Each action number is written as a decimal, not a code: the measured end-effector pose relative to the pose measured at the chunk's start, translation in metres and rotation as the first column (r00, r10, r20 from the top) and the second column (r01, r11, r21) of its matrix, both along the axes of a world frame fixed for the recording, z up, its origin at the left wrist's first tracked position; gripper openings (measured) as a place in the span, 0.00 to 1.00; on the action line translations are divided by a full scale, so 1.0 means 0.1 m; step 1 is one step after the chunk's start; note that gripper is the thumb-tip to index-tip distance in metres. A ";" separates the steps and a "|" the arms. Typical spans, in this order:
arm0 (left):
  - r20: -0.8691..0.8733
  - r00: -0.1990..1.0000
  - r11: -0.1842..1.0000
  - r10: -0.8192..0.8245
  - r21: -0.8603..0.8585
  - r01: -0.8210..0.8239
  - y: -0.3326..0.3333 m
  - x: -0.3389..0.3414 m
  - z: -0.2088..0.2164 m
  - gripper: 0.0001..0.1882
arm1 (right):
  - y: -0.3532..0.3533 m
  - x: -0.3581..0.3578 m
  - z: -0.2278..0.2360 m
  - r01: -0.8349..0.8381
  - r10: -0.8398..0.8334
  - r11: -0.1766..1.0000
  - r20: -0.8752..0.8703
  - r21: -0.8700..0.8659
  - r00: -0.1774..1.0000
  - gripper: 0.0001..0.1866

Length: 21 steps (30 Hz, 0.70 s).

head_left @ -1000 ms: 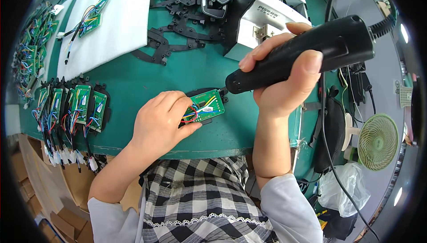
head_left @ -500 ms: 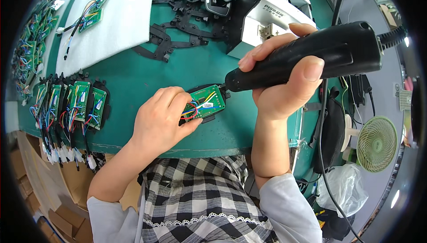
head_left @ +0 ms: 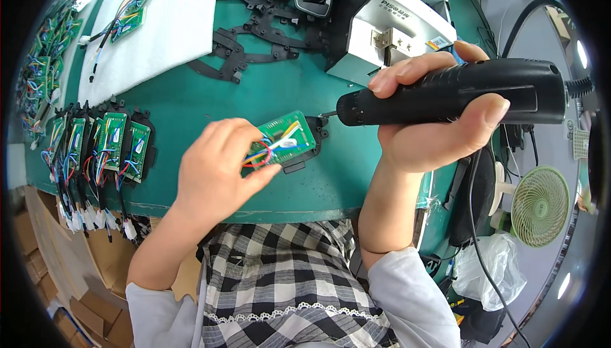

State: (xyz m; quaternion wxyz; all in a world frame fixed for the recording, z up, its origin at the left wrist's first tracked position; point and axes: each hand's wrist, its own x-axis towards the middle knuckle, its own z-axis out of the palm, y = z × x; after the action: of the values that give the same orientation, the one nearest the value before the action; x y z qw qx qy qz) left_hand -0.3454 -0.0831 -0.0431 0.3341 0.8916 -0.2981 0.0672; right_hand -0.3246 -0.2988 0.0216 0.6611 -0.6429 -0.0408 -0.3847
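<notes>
My left hand (head_left: 219, 163) has its fingers closed on the near left end of a green circuit board (head_left: 294, 133) with red, blue, yellow and white wires. The board sits askew over a black plastic bracket (head_left: 321, 129), whose right end and lower edge show from under it. My right hand (head_left: 433, 141) is wrapped round a thick black electric screwdriver (head_left: 471, 96), held nearly level. Its thin bit (head_left: 328, 114) points left, close to the bracket's upper right corner; whether it touches cannot be told.
Several wired boards on black brackets (head_left: 114, 141) stand in a row at the left, cables hanging over the table edge. A white foam sheet (head_left: 172, 23) bears another board. Black plastic frames (head_left: 273, 36) and a white box-shaped machine (head_left: 407, 20) lie beyond. A green fan (head_left: 540, 205) stands right.
The screwdriver has moved right, away from the board. My left hand has shifted slightly left, and the board has turned and come partly off the bracket.
</notes>
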 end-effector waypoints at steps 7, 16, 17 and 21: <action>0.124 0.977 0.967 0.177 0.164 -0.196 0.21 0.25 0.04 0.25 | -0.23 -0.02 -0.01 -0.116 0.094 0.973 0.120 0.197 0.988 0.37; 0.078 0.997 0.972 0.007 0.233 -0.025 -0.20 -0.05 0.04 0.31 | -0.41 -0.05 -0.03 -0.014 -0.044 0.957 0.191 0.291 0.981 0.37; 0.077 0.996 0.986 -0.034 0.163 0.021 -0.17 -0.06 0.00 0.28 | -0.46 -0.07 -0.03 -0.009 -0.053 0.952 0.196 0.306 0.979 0.37; 0.523 0.844 0.984 -0.120 -0.049 0.171 -0.06 -0.12 -0.19 0.18 | -0.64 -0.17 0.00 0.030 -0.099 0.937 0.181 0.349 0.979 0.37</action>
State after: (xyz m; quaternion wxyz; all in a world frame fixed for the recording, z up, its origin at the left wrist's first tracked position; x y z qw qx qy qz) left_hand -0.3575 -0.0890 -0.0623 0.2873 0.7988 -0.4401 0.2927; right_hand -0.3413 -0.3625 0.0219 0.7431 -0.4773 -0.0164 -0.4688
